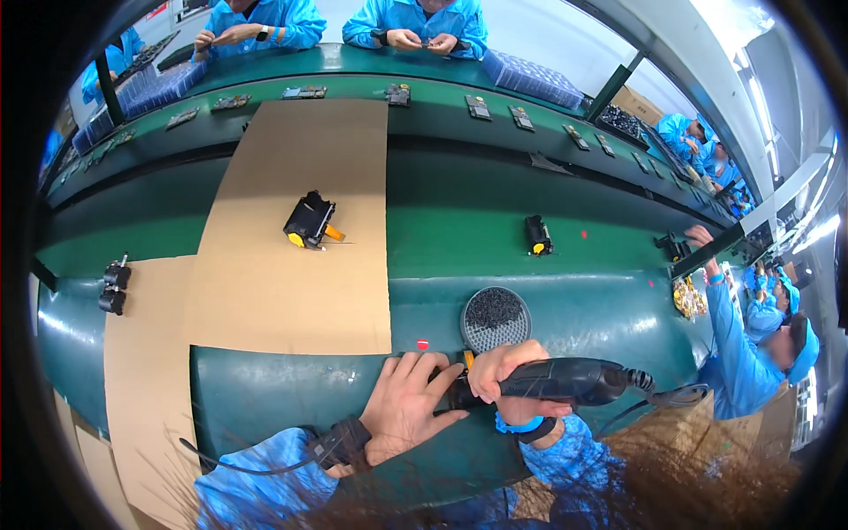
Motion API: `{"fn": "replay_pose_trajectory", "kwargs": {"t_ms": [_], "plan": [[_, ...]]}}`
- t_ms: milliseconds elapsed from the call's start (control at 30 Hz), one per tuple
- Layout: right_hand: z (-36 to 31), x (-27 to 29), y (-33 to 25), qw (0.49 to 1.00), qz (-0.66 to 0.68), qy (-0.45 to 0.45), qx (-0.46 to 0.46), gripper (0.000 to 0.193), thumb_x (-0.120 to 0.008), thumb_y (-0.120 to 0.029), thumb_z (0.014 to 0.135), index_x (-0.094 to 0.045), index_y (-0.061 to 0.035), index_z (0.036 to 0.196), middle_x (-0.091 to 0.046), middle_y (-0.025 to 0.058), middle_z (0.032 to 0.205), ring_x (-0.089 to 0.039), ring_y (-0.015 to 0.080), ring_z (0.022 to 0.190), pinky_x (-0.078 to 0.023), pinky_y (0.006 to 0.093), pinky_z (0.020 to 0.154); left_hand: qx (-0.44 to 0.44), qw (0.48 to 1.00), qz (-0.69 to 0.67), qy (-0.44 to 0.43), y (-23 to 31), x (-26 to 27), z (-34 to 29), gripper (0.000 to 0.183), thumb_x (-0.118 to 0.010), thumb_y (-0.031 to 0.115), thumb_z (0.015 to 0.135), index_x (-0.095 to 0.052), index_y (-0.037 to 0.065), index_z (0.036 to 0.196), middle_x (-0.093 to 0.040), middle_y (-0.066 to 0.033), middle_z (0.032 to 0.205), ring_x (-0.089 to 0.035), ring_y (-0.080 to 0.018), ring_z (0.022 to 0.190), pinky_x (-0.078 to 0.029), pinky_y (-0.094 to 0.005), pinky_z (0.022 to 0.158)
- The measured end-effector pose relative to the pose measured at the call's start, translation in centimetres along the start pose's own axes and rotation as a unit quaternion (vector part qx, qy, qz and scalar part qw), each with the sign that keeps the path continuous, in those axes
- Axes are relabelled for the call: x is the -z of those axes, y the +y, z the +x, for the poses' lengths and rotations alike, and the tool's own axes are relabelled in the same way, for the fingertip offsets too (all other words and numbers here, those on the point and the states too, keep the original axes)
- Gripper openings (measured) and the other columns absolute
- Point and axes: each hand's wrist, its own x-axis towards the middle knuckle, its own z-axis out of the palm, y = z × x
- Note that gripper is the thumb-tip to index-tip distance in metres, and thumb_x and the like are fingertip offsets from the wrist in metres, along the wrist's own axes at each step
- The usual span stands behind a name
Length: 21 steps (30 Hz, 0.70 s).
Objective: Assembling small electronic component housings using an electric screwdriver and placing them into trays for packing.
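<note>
My right hand (508,373) is wrapped round a black corded electric screwdriver (574,381), which lies almost level with its cord end to the right. Its front end points left, toward my left hand (405,399). There my thumb and forefinger close on a small black module with an orange ribbon tab (468,359). Most of that module is hidden by my fingers and the tool, and the bit's tip cannot be made out. Just beyond my right hand stands a round grey dish (494,340), holding many small black screws (495,307).
A black module with an orange tab (309,219) rests on a cardboard sheet (300,305). Another black module (538,236) sits on the green belt; a black part (115,285) lies far left. Circuit boards (478,108) line the far belt. A co-worker's arm (720,309) reaches in at right.
</note>
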Motion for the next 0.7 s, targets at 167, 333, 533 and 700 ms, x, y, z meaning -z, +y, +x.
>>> {"fn": "replay_pose_trajectory", "kwargs": {"t_ms": [167,333,533,700], "plan": [[0.8,-0.7,-2.3,0.988,0.068,0.117,0.068,0.087,-0.043,-0.09,0.077,-0.049,-0.0067,0.1,-0.051,0.0045,0.062,-0.052,0.0168,0.051,-0.044,0.0316,0.045,-0.015,0.999,-0.014,0.037,0.1,-0.2,-0.5,0.059,-0.086,0.031,0.071,-0.064,0.009,0.121,-0.056,-0.005,0.115,-0.053,-0.0274,0.105,-0.043,-0.0389,0.087],[1.5,2.2,-6.1,0.979,0.041,0.133,0.149,0.08,-0.039,-0.086,0.085,-0.049,-0.0078,0.097,-0.048,0.0037,0.059,-0.048,0.0164,0.046,-0.041,0.0307,0.042,-0.012,0.996,-0.082,0.037,3.0,4.3,-0.9,0.058,-0.088,0.024,0.068,-0.063,0.007,0.118,-0.056,-0.0088,0.12,-0.054,-0.0297,0.115,-0.043,-0.0417,0.103],[0.4,4.1,-6.8,0.954,0.035,0.266,0.135,0.08,-0.035,-0.089,0.083,-0.047,-0.0098,0.093,-0.046,0.0018,0.055,-0.046,0.0139,0.041,-0.042,0.0292,0.04,0.107,0.947,0.294,-0.072,5.3,11.3,-4.9,0.053,-0.081,0.017,0.069,-0.062,0.009,0.118,-0.048,-0.0153,0.136,-0.042,-0.0386,0.133,-0.04,-0.0544,0.106],[0.2,3.5,-5.4,0.981,0.015,0.15,0.123,0.078,-0.044,-0.088,0.081,-0.046,-0.0103,0.094,-0.046,0.0013,0.056,-0.045,0.013,0.041,-0.04,0.0302,0.038,0.089,0.959,0.237,-0.125,2.1,8.1,-9.3,0.049,-0.072,0.016,0.081,-0.061,0.019,0.128,-0.038,-0.0211,0.149,-0.042,-0.044,0.135,-0.04,-0.0521,0.109]]}}
